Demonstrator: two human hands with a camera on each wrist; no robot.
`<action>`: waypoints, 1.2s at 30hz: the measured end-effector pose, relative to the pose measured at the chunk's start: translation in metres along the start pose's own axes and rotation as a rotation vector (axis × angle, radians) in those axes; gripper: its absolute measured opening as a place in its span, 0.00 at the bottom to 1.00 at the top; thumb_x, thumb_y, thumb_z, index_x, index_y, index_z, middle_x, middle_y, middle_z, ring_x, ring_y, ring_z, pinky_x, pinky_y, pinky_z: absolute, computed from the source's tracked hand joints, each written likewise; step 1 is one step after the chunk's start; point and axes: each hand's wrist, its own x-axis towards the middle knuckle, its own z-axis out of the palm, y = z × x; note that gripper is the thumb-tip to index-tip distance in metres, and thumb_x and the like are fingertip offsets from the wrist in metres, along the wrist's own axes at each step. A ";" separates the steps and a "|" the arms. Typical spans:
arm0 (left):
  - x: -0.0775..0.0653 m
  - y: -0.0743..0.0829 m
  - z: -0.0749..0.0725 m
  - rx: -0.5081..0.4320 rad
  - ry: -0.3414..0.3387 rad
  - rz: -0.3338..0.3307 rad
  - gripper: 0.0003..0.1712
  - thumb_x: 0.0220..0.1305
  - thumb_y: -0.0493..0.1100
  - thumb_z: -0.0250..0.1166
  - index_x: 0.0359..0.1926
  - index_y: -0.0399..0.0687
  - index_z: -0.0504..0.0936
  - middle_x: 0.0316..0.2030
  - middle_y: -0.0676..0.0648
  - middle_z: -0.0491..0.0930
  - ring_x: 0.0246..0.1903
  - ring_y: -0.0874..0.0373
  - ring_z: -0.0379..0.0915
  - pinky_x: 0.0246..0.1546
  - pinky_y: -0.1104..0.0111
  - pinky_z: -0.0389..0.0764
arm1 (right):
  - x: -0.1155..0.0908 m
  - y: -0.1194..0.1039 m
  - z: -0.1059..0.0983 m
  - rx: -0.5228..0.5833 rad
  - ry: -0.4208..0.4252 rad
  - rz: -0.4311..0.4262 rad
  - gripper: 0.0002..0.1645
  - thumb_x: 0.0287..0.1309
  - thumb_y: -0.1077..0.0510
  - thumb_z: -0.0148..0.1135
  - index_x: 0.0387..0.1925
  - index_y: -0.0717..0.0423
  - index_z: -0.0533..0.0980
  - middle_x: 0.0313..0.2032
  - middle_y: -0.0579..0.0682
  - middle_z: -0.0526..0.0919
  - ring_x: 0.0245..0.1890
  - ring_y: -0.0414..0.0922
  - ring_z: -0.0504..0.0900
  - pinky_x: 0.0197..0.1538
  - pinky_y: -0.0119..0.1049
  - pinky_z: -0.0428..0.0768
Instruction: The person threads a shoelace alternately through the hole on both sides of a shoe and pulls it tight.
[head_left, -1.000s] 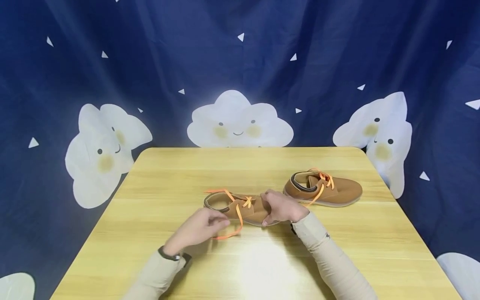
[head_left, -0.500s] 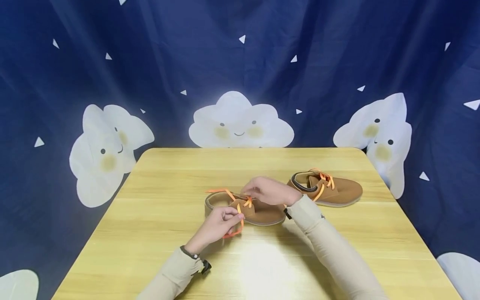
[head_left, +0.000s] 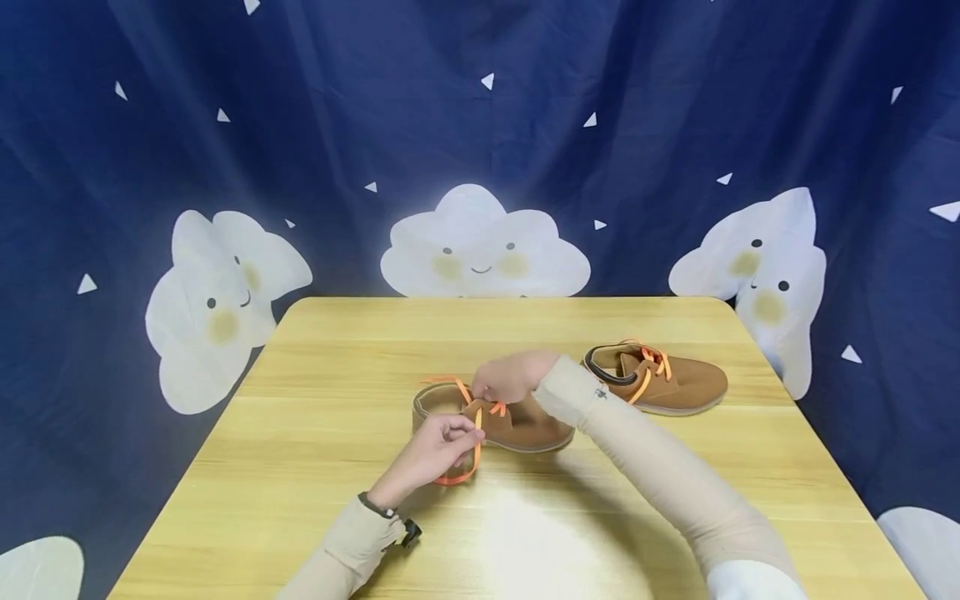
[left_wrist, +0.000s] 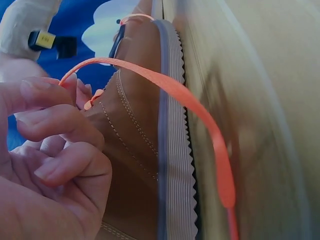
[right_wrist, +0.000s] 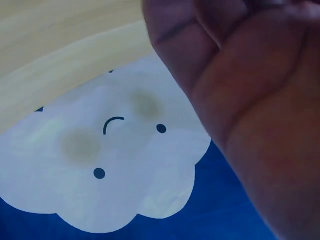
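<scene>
A brown shoe with an orange shoelace lies on the table, toe to the right. My left hand pinches the near length of that shoelace beside the shoe's opening. In the left wrist view, the shoelace arcs from the fingertips across the brown leather and down past the ribbed sole. Reaching over from the far side, my right hand has its fingers curled down at the far length of the shoelace, by the eyelets; its fingertips are partly hidden. The right wrist view shows only the palm and bent fingers.
A matching brown shoe with orange laces stands at the right of the wooden table, close to the first one. Behind the table hangs a dark blue curtain with white clouds.
My right hand has left the toe and moved left to the laces, its forearm now reaching farther over the shoe. The left hand has moved slightly right and up and taken the near shoelace.
</scene>
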 end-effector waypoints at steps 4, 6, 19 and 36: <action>-0.002 0.000 -0.003 0.010 0.007 -0.001 0.16 0.75 0.43 0.61 0.45 0.31 0.85 0.15 0.55 0.71 0.15 0.67 0.60 0.17 0.77 0.59 | 0.008 0.002 -0.010 0.041 -0.098 0.023 0.15 0.69 0.72 0.48 0.27 0.58 0.75 0.19 0.43 0.70 0.17 0.35 0.64 0.25 0.24 0.66; -0.002 0.001 -0.004 0.022 0.015 0.002 0.16 0.75 0.43 0.61 0.45 0.30 0.85 0.15 0.57 0.70 0.14 0.68 0.58 0.16 0.77 0.58 | 0.011 0.007 -0.012 0.076 -0.113 0.000 0.14 0.68 0.71 0.51 0.29 0.58 0.78 0.19 0.45 0.74 0.17 0.36 0.68 0.27 0.25 0.70; -0.008 0.009 -0.016 0.163 0.043 0.071 0.13 0.71 0.35 0.56 0.43 0.35 0.88 0.14 0.55 0.72 0.10 0.70 0.51 0.12 0.78 0.55 | 0.012 0.039 -0.002 0.237 0.039 -0.289 0.13 0.68 0.69 0.58 0.32 0.62 0.87 0.22 0.64 0.81 0.18 0.39 0.72 0.29 0.26 0.74; -0.010 -0.005 -0.025 0.304 -0.024 0.115 0.18 0.77 0.48 0.60 0.38 0.39 0.88 0.14 0.57 0.68 0.12 0.70 0.52 0.15 0.79 0.57 | -0.044 0.056 0.076 0.115 0.300 0.209 0.61 0.45 0.40 0.83 0.71 0.70 0.65 0.62 0.62 0.76 0.63 0.58 0.76 0.69 0.54 0.75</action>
